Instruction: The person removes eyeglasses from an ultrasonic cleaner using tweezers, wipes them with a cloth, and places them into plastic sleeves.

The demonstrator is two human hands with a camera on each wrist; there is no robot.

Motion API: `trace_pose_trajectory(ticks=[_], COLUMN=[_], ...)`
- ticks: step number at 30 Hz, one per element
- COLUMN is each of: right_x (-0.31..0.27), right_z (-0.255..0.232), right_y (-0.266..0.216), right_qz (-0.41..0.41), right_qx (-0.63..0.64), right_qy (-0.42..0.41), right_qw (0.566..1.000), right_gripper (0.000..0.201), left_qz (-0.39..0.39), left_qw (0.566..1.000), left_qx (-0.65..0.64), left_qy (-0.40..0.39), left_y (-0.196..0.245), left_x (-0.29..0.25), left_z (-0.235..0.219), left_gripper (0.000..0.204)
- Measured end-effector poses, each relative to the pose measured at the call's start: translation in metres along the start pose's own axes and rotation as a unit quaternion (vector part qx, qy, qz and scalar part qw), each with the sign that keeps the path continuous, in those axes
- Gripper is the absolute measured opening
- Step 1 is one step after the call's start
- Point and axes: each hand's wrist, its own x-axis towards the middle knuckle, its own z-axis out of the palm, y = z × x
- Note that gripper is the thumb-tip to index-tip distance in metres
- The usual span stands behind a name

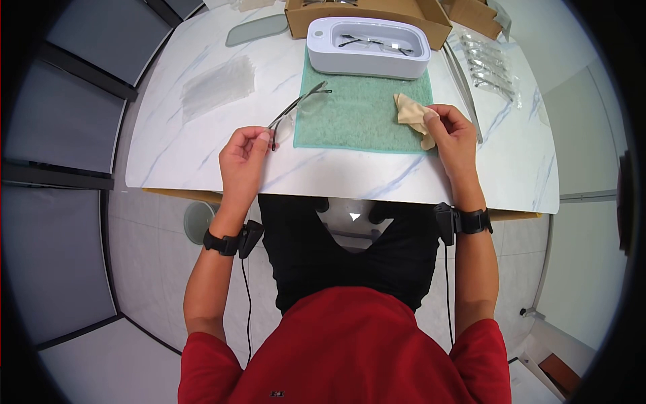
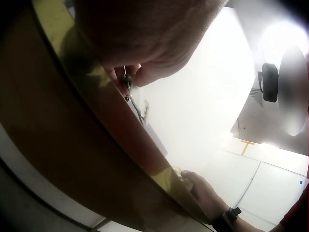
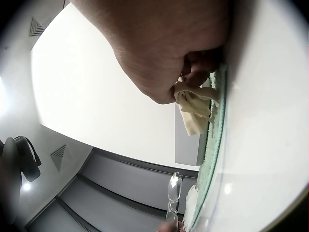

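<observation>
My left hand [image 1: 245,158] pinches a pair of glasses [image 1: 289,114] near one end, at the left edge of the green cloth; dark temples and clear lenses show. In the left wrist view the left hand [image 2: 159,63] holds part of the frame [image 2: 137,108]. My right hand [image 1: 457,141] pinches a crumpled beige cloth [image 1: 412,113] over the right side of the green cloth [image 1: 363,121]. The beige cloth [image 3: 190,111] hangs from the right hand [image 3: 164,53] in the right wrist view. Cloth and glasses are apart.
A white cleaning machine [image 1: 370,66] with glasses [image 1: 377,44] in its basin stands behind, before a cardboard box [image 1: 436,34]. Plastic packets [image 1: 488,64] lie at right. At left are a clear plastic sleeve [image 1: 219,87] and a grey lid [image 1: 257,30].
</observation>
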Motion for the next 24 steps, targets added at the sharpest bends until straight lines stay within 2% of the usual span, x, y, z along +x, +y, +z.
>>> trace_pose_trajectory(ticks=[24], right_x=[-0.0004], right_z=[0.0009], right_y=[-0.0061], right_qz=[0.003], right_qx=[-0.010], right_qy=[0.005], right_qw=[1.000], right_gripper=[0.022], left_qz=[0.010], left_qw=[1.000], left_qx=[0.015], left_qy=[0.008], left_y=[0.0006], left_x=[-0.0011], left_z=[0.0009], left_gripper=[0.013])
